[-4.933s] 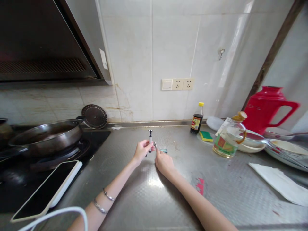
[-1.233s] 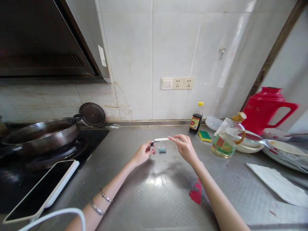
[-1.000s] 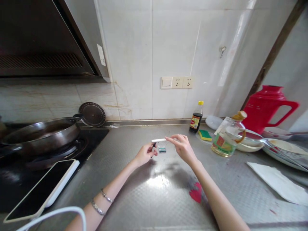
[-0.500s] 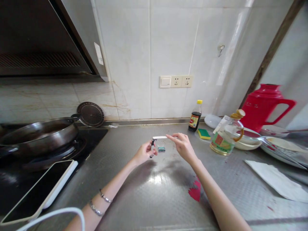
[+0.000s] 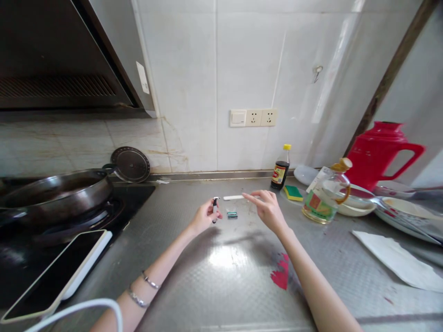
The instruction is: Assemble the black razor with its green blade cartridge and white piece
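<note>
Upright in my left hand (image 5: pixel 205 216) is a small black-and-silver tool (image 5: pixel 215 210) with a short crosspiece at its top. It is too small to tell its kind, and fingers hide part of it. My right hand (image 5: pixel 268 207) holds one end of a slim white stick (image 5: pixel 233 198), which points left towards the tool. A narrow gap separates the two. On the counter below the stick, between the hands, lies a small piece with green and dark stripes (image 5: pixel 232 215); its kind is unclear.
Right of my hands stand a dark sauce bottle (image 5: pixel 279 170), a green-yellow sponge (image 5: pixel 293 192), a glass jug (image 5: pixel 321 198), bowls (image 5: pixel 356 203) and a red flask (image 5: pixel 377 152). A pan (image 5: pixel 65 196) sits on the left stove, near a phone (image 5: pixel 57 276). A red patch (image 5: pixel 281 272) marks the counter.
My left hand has moved slightly left with the tool, and the white stick has shifted a little right. Their ends, close together before, are now apart.
</note>
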Motion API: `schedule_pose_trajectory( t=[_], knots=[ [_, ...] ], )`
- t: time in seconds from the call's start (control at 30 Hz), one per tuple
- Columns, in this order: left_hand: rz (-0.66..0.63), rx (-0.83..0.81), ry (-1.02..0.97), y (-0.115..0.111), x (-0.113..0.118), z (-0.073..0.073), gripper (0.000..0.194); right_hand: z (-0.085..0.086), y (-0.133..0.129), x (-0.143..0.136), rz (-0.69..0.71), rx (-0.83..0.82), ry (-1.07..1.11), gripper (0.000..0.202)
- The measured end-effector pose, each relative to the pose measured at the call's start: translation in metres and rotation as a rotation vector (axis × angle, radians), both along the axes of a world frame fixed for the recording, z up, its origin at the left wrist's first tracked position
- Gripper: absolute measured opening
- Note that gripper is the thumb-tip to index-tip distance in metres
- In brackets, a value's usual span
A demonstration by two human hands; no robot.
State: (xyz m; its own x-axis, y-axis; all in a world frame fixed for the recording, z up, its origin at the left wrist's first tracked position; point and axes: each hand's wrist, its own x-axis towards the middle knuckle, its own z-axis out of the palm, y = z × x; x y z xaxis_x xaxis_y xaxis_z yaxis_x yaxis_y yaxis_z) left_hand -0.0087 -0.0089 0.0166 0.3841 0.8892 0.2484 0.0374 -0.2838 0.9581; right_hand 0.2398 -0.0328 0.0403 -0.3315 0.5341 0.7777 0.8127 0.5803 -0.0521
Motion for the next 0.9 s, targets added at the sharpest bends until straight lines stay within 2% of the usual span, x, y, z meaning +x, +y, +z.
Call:
schedule_pose_trajectory(
  t=[0.07, 0.17, 0.3, 0.53, 0.77, 0.9],
  knots=[
    [0.012, -0.006, -0.003, 0.001, -0.002, 0.002, 0.024, -0.001, 0.002, 0.004, -0.026, 0.024, 0.045, 0.050],
    [-0.018, 0.003, 0.035, -0.003, 0.002, 0.001, 0.021, -0.002, 0.001, -0.005, -0.021, 0.046, 0.098, 0.049],
    [-0.058, 0.033, 0.051, -0.009, 0.008, 0.000, 0.018, -0.001, -0.004, -0.020, 0.041, 0.034, 0.017, 0.050],
    [0.004, 0.038, 0.018, -0.003, -0.002, 0.009, 0.020, 0.000, -0.001, -0.001, -0.025, 0.037, -0.025, 0.053],
    [0.005, 0.078, 0.065, -0.007, 0.003, 0.002, 0.014, -0.002, -0.005, -0.020, 0.044, 0.055, 0.040, 0.050],
    [0.020, 0.086, 0.067, -0.006, 0.000, 0.006, 0.014, -0.002, -0.004, -0.014, 0.052, 0.031, 0.001, 0.051]
  ],
)
